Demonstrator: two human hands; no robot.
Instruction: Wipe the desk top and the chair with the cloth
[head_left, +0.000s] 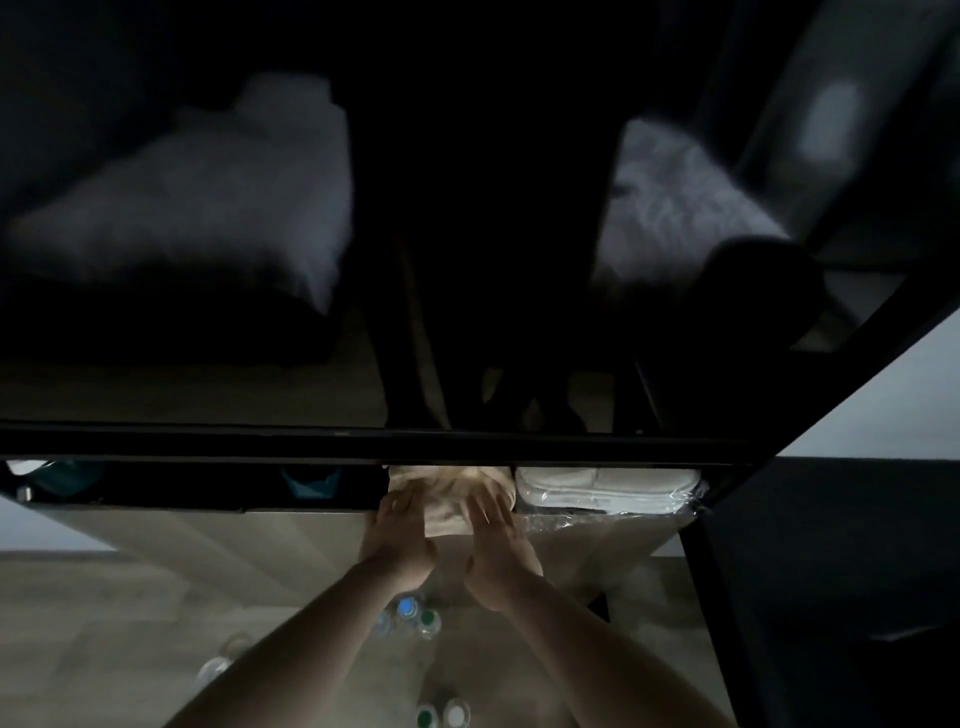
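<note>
Head view: cloth (451, 499) lies straight ahead between your left hand (397, 540) and right hand (498, 540); both press it flat-fingered, equally near.

**Supporting surfaces and their contents**

A dark shelf (311, 486) runs across the scene beneath a black rail. On it, left to right: a teal item (67, 478) at the far left, a second teal item (310, 480) near the middle, a beige folded cloth (447, 496), and, just beside the cloth on the right, a plastic-wrapped stack of white towels (608, 486). Both hands rest on the cloth. Nearer, a pale wood-grain counter (130, 597) carries several clear bottles (415, 616) with blue, green and white caps. The scene is dim and detail is limited.
</note>
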